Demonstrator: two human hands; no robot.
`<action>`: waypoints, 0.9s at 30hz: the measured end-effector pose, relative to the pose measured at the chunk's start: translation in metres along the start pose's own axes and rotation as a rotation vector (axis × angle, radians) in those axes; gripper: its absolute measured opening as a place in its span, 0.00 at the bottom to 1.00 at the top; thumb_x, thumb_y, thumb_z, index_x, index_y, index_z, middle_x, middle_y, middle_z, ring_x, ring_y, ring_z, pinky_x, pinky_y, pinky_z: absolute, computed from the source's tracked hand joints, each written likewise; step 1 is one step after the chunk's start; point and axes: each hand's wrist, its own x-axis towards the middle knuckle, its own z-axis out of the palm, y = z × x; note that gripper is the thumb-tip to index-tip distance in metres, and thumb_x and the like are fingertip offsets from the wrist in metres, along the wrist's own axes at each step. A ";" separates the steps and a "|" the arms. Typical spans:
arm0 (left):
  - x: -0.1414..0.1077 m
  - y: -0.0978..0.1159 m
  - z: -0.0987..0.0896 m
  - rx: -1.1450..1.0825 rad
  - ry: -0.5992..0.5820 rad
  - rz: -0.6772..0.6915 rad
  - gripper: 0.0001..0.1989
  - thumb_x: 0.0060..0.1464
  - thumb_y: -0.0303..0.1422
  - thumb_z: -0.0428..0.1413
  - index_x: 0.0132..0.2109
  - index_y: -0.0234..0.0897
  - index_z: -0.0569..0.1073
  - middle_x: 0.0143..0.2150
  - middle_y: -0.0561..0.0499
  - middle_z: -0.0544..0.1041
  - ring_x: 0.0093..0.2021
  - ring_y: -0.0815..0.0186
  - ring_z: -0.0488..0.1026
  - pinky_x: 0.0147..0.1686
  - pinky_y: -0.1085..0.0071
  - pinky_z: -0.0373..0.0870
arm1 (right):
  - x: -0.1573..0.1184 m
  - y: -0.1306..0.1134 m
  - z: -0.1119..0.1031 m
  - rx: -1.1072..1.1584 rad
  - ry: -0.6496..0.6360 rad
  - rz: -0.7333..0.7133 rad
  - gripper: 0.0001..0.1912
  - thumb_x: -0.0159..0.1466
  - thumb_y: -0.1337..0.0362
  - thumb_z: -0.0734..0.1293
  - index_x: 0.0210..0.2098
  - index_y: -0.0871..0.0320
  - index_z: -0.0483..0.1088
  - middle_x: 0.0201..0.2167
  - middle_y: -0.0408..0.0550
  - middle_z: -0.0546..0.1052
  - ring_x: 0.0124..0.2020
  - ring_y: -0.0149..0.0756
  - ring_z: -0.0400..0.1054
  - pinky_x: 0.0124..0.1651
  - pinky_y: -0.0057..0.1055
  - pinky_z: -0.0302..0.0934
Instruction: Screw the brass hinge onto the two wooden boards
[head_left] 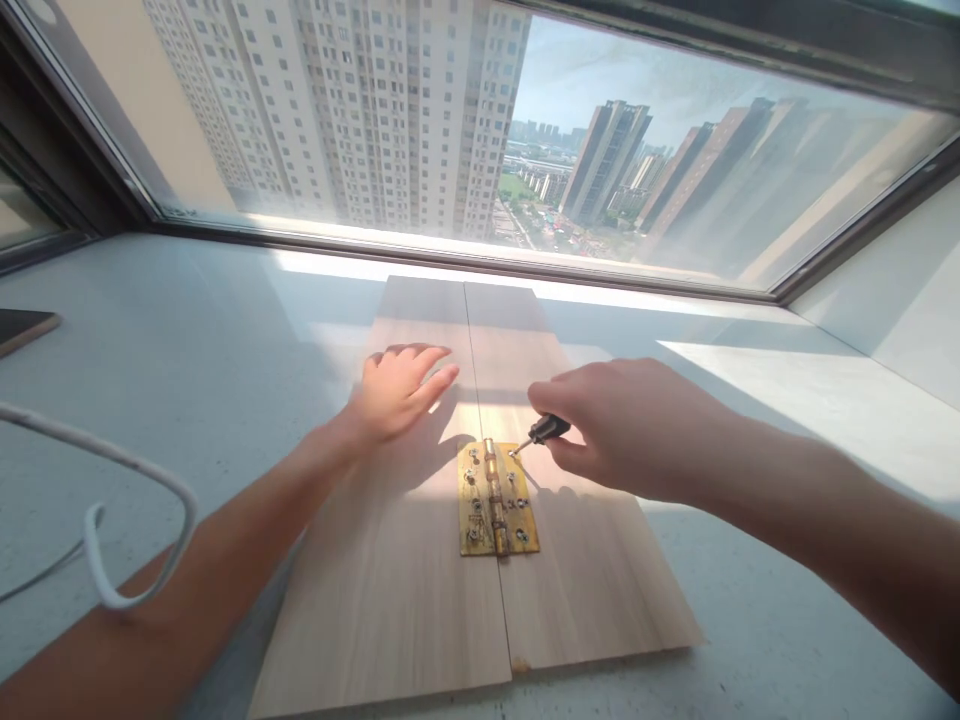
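Observation:
A worn brass hinge [486, 500] lies open across the seam between two pale wooden boards, a left board [397, 580] and a right board [592, 580]. Several screws sit in its two leaves. My right hand [637, 430] is closed round a screwdriver [549, 430] with a dark handle, held at a slant. Its tip meets the screw [512, 454] at the upper right of the hinge. My left hand [405, 388] rests on the left board, above and left of the hinge, fingers apart and holding nothing.
A white sill [225, 330] carries the boards, below a large window with a dark frame [480, 262]. At the left, a white cable [180, 485] loops in front of my forearm. A dark flat object [26, 328] lies at the far left edge.

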 end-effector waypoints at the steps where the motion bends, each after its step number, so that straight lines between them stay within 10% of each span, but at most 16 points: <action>1: -0.002 -0.012 0.002 0.089 0.045 -0.011 0.26 0.64 0.47 0.38 0.61 0.43 0.67 0.62 0.44 0.69 0.64 0.47 0.59 0.61 0.44 0.48 | 0.005 -0.003 -0.005 -0.077 -0.041 -0.050 0.10 0.50 0.69 0.68 0.20 0.54 0.61 0.16 0.42 0.68 0.14 0.29 0.55 0.18 0.30 0.38; 15: -0.009 -0.043 0.021 0.282 0.047 0.060 0.24 0.63 0.50 0.38 0.56 0.46 0.67 0.64 0.46 0.64 0.65 0.51 0.56 0.60 0.48 0.51 | 0.037 -0.031 -0.002 -0.422 -0.517 -0.352 0.11 0.53 0.78 0.63 0.21 0.58 0.70 0.16 0.45 0.72 0.18 0.34 0.65 0.19 0.31 0.44; 27: -0.010 -0.046 0.025 0.284 0.097 0.088 0.25 0.63 0.51 0.38 0.54 0.44 0.70 0.62 0.44 0.65 0.63 0.49 0.59 0.59 0.49 0.50 | 0.050 -0.035 -0.001 -0.149 -0.635 0.219 0.13 0.60 0.65 0.59 0.22 0.58 0.70 0.22 0.49 0.72 0.20 0.34 0.64 0.21 0.29 0.49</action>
